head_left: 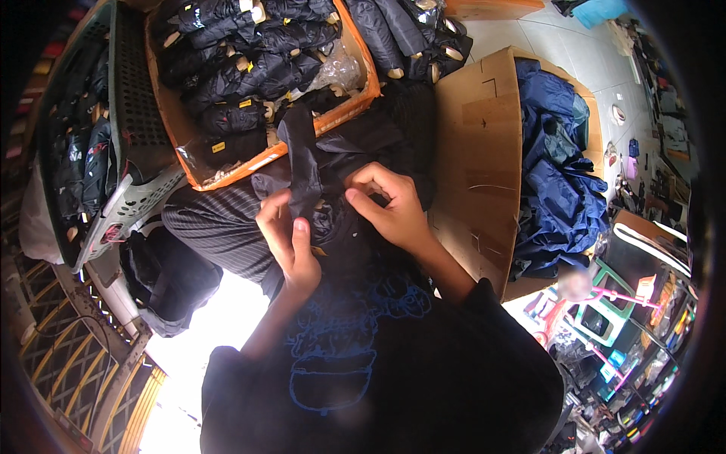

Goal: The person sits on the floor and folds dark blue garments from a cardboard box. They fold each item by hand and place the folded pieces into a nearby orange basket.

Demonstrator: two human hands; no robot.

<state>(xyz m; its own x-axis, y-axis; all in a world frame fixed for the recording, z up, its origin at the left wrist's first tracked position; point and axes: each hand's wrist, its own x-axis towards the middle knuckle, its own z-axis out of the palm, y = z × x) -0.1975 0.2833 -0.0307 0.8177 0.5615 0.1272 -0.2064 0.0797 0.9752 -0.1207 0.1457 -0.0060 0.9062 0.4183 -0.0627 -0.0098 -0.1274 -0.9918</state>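
Note:
Black cloth (pixel 305 163) lies across my lap, one strip of it rising toward the box in front. My left hand (pixel 291 246) is closed on this cloth, its thumb in front and the fingers partly hidden behind. Just to the right, my right hand (pixel 389 208) is closed in a pinch, thumb against forefinger, at the cloth's right side. What the pinch holds, if anything, is too small to make out. Gathered folds of the dark cloth show between the two hands.
An orange-edged box (pixel 280 151) ahead holds several black wrapped bundles with pale ends. More bundles fill a grey perforated crate (pixel 140 113) at left. At right, a cardboard box (pixel 476 151) contains blue cloth (pixel 556 174). A black bag (pixel 170 280) lies at lower left.

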